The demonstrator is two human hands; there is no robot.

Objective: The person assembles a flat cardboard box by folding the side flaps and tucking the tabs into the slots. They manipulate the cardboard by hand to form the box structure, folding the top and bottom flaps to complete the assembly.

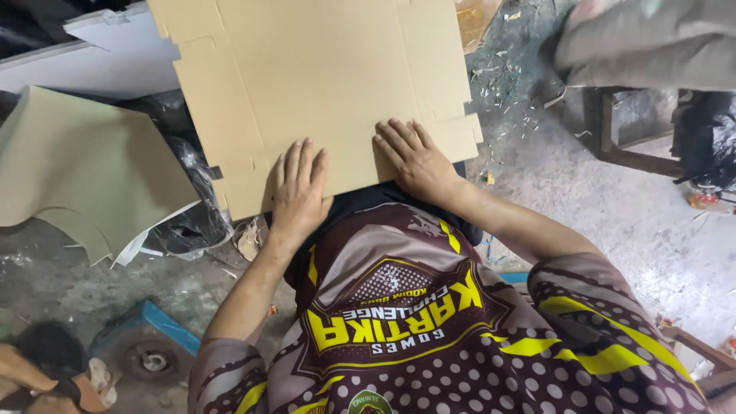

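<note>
Left of me a curved pale board (84, 165) leans over black plastic sheeting (195, 218). My left hand (299, 192) lies flat, fingers loose, on the near edge of the die-cut cardboard blank (322, 77); my right hand (414, 161) presses flat beside it. The blank rests on my lap, unfolded; every flap looks yet to be raised. Concrete floor (613, 215) lies right.

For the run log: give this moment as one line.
left hand: flat on cardboard sheet | right hand: flat on sheet, near edge | sheet: unfolded, over lap | floor: scraps
</note>
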